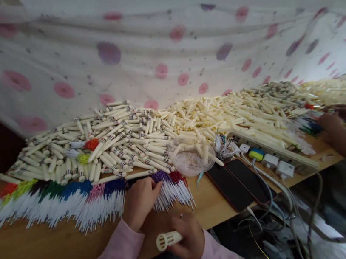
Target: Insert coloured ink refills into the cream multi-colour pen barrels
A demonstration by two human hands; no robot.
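Observation:
My right hand (189, 235) is closed around a cream pen barrel (169, 240) near the table's front edge. Its slotted, hollow end points left. My left hand (141, 202) reaches into the row of pen refills, fingers curled down between the dark blue and purple groups; its fingertips are hidden, so what they pinch cannot be made out. White-stemmed refills (90, 209) with coloured ends fan out to the left of it, sorted by colour. More refills (172, 194), purple and dark red, lie just to its right. Behind them is a heap of cream multicolour pens (113, 142).
Loose cream barrels (222, 112) are piled at the back. A clear plastic tub (190, 161) holds small pieces. Two phones (236, 180), a power strip (275, 151) with chargers, and hanging cables are on the right. Another person's hands (333, 124) work at far right.

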